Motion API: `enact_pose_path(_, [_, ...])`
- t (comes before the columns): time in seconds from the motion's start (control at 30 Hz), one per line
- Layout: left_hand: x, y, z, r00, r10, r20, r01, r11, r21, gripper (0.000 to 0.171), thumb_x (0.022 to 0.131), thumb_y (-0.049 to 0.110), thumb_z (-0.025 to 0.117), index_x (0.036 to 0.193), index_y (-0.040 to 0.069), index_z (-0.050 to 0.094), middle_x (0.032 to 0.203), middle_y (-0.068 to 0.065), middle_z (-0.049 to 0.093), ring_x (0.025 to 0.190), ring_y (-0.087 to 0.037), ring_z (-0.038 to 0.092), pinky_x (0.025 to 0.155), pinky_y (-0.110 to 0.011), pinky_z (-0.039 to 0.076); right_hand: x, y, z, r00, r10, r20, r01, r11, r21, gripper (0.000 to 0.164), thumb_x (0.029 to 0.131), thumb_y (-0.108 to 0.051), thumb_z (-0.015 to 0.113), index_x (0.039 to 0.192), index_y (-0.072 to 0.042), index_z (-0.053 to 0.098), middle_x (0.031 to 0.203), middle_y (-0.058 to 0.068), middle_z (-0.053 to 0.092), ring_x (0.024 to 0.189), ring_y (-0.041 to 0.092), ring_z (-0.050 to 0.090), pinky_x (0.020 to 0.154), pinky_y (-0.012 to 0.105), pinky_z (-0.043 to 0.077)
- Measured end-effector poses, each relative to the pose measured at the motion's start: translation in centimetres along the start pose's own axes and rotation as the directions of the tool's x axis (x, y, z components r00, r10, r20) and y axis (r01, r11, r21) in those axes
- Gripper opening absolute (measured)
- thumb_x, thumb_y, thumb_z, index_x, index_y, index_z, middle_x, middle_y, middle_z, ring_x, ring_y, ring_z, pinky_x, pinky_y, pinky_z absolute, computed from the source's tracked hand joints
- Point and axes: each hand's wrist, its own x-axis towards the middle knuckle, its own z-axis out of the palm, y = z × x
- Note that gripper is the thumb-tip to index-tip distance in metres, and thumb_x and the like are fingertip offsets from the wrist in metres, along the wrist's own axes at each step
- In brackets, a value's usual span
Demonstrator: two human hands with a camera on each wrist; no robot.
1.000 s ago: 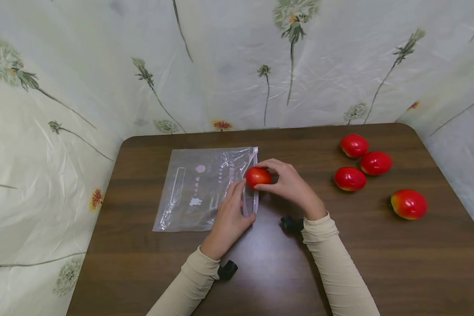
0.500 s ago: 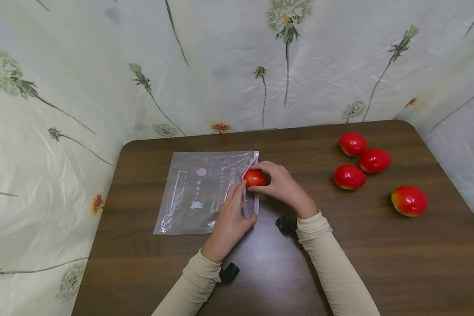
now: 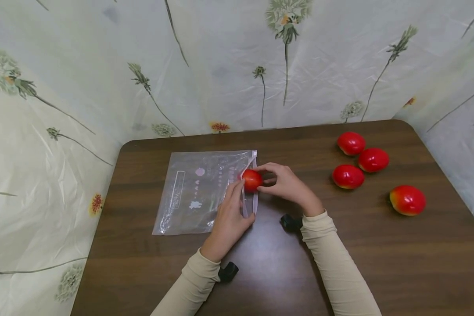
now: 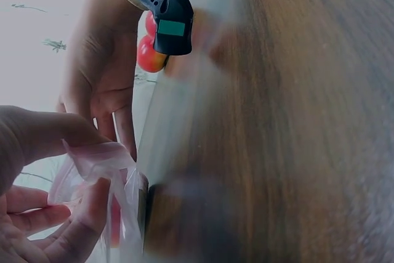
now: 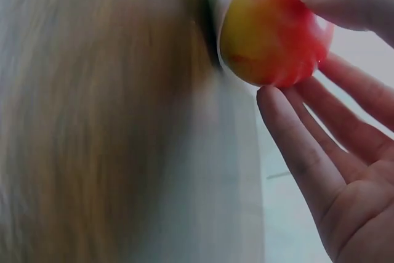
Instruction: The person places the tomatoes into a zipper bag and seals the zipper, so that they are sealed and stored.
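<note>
A clear zip bag with pale printed shapes lies flat, its mouth facing right. My left hand holds the bag's mouth edge; in the left wrist view, the pinkish plastic edge stands raised between its thumb and fingers. At the mouth sits a glossy red-and-yellow apple-like fruit, its left side inside the bag's lip. My right hand pinches the fruit from the right. In the right wrist view, the thumb presses one side of the fruit and fingertips touch its lower edge.
Three similar red fruits sit grouped at the back right of the brown wooden table. Another fruit, red with some yellow, lies farther right. A flower-printed sheet hangs behind the table. Black wrist cameras extend from both sleeves.
My right hand has moved the fruit left into the bag's mouth, then its fingers have drawn slightly back to the right. The left hand keeps its hold on the bag.
</note>
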Motion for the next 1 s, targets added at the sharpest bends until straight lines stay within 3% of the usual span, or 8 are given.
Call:
enact_pose_path(0.27, [0.0, 0.2, -0.1, 0.999, 0.027, -0.019, -0.027, 1.000, 0.002, 0.092, 0.075, 0.006, 0.089, 0.154, 0.008, 0.042, 0.153, -0.007, 0.046, 0.091, -0.018, 0.059, 0.081, -0.031, 0.060, 0.6, -0.9, 1.0, 0.998, -0.056, -0.006, 0.056, 0.998, 0.040, 0.052, 0.086, 0.002, 0.078, 0.135, -0.003, 0.064, 0.132, 0.017, 0.066, 0.122, 0.034, 0.064, 0.091, 0.045, 0.061])
enact_pose_path(0.53, [-0.1, 0.4, 0.0, 0.997, 0.070, -0.028, -0.070, 0.998, 0.001, 0.093, 0.075, 0.006, 0.088, 0.155, 0.007, 0.041, 0.154, -0.007, 0.046, 0.088, -0.019, 0.061, 0.079, -0.034, 0.056, 1.2, -1.2, 2.3, 0.992, -0.120, -0.029, 0.122, 0.991, 0.050, 0.045, 0.083, 0.002, 0.082, 0.126, 0.002, 0.067, 0.123, 0.020, 0.069, 0.116, 0.036, 0.068, 0.089, 0.039, 0.061])
enact_pose_path(1.0, [-0.4, 0.7, -0.1, 0.991, 0.110, -0.076, -0.107, 0.994, 0.035, 0.092, 0.072, 0.006, 0.090, 0.152, 0.006, 0.045, 0.149, -0.007, 0.049, 0.085, -0.016, 0.060, 0.077, -0.032, 0.055, 3.0, -0.8, 3.2, 0.989, -0.139, -0.054, 0.136, 0.989, -0.052, 0.039, 0.084, -0.002, 0.081, 0.122, -0.002, 0.072, 0.122, 0.017, 0.074, 0.108, 0.031, 0.071, 0.095, 0.048, 0.058])
